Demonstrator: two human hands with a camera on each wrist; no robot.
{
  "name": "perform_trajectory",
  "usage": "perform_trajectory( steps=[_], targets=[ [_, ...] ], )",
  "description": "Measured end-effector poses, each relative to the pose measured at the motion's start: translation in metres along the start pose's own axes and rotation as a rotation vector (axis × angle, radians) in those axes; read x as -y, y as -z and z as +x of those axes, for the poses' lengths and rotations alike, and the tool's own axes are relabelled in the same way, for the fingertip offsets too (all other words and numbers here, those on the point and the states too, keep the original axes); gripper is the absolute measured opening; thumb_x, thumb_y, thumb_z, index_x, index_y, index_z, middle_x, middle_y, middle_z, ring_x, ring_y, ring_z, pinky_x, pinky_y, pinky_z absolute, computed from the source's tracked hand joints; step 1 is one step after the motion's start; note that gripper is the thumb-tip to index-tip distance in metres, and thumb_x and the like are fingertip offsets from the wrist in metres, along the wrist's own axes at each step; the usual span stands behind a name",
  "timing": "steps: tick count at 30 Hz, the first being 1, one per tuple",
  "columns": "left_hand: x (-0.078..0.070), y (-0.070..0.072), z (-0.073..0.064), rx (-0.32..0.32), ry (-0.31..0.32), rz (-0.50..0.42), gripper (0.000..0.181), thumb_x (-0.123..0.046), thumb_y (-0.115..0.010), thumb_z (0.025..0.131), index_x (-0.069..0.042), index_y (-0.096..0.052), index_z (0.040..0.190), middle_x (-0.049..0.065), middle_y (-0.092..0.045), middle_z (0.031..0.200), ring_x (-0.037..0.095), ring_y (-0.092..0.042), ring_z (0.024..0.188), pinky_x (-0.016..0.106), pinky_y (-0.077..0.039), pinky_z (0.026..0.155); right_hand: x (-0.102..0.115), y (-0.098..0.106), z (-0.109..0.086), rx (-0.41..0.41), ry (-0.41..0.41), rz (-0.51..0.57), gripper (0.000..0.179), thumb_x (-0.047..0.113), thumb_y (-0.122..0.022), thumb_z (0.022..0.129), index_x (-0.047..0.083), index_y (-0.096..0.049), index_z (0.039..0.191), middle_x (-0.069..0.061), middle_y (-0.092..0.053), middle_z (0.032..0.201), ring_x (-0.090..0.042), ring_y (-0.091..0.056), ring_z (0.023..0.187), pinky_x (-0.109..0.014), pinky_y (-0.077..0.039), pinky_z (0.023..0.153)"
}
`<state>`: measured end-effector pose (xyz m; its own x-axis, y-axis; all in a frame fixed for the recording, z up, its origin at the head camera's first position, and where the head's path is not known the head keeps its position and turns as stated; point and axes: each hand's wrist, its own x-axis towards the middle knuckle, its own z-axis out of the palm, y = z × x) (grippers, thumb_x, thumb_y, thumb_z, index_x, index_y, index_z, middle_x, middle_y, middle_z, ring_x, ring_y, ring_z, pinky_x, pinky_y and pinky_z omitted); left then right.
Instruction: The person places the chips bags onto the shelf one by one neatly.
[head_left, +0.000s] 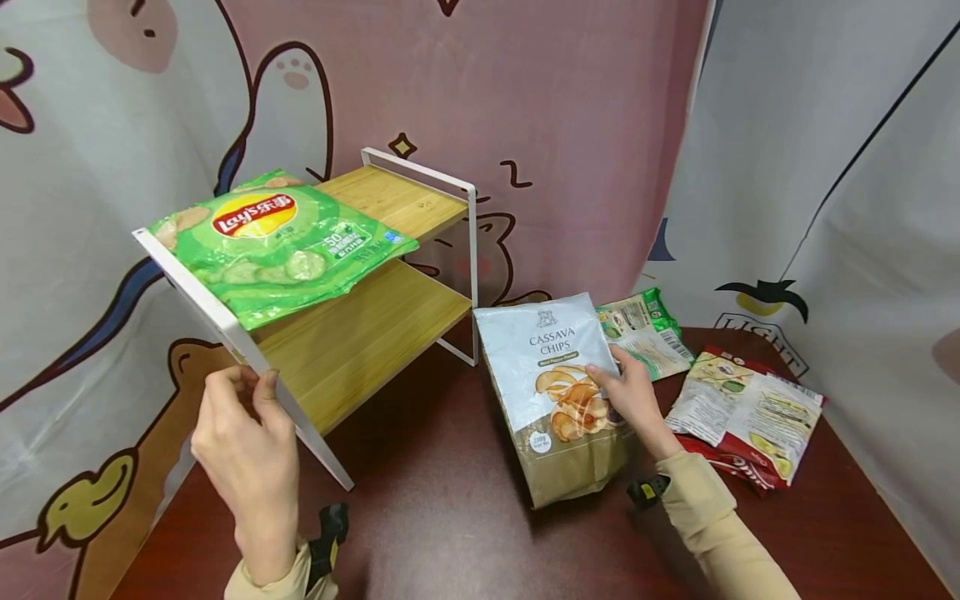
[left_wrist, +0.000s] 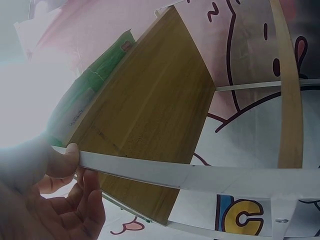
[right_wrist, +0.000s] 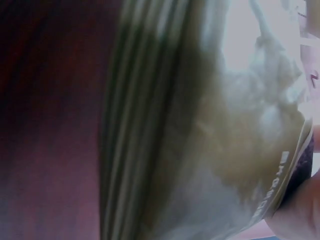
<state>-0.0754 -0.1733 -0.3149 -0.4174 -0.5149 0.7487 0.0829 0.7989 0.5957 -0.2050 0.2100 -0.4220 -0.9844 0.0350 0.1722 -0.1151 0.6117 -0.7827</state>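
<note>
Left hand [head_left: 251,454] raised at the wrist, fingers curled, thumb and fingertips pinching the white frame of the rack [head_left: 375,342]. Right hand [head_left: 637,404] stretched forward, thumb across the front of the cassava bag [head_left: 517,375], gripping its edge; bag (leaning back) beside rack.

Tilted chips bag [head_left: 551,400] beside two-tier shelf [head_left: 367,333]

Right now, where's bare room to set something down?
Free: tabletop between rack and cassava chips bag; visible lower shelf below the Lay's bag; upper shelf's far end, by the white rail. Crowded: tabletop's right, where green packet and red packet lie.
</note>
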Motion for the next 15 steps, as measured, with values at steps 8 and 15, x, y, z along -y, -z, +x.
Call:
perform_trajectory(
  steps=[8,15],
  targets=[
    [0.000,0.000,0.000,-0.006,-0.008,0.002,0.024,-0.013,-0.062,0.091,0.011,-0.057,0.091,0.025,-0.062,0.079,0.039,-0.057,0.065,0.031,-0.031,0.059,0.028,0.016,0.003,-0.120,0.001,0.131,0.041,0.024,-0.060,0.093,0.002,-0.055,0.127,-0.023,-0.065,0.110,0.006,-0.053,0.075,-0.015,-0.044,0.068],
    [0.001,0.000,0.000,-0.002,-0.006,0.006,0.023,-0.012,-0.062,0.091,0.010,-0.057,0.091,0.025,-0.062,0.079,0.039,-0.056,0.064,0.031,-0.031,0.058,0.066,0.031,0.005,-0.219,0.016,0.247,0.038,0.019,-0.064,0.091,0.003,-0.058,0.124,-0.010,-0.066,0.102,0.005,-0.057,0.075,-0.015,-0.047,0.066]
  ],
)
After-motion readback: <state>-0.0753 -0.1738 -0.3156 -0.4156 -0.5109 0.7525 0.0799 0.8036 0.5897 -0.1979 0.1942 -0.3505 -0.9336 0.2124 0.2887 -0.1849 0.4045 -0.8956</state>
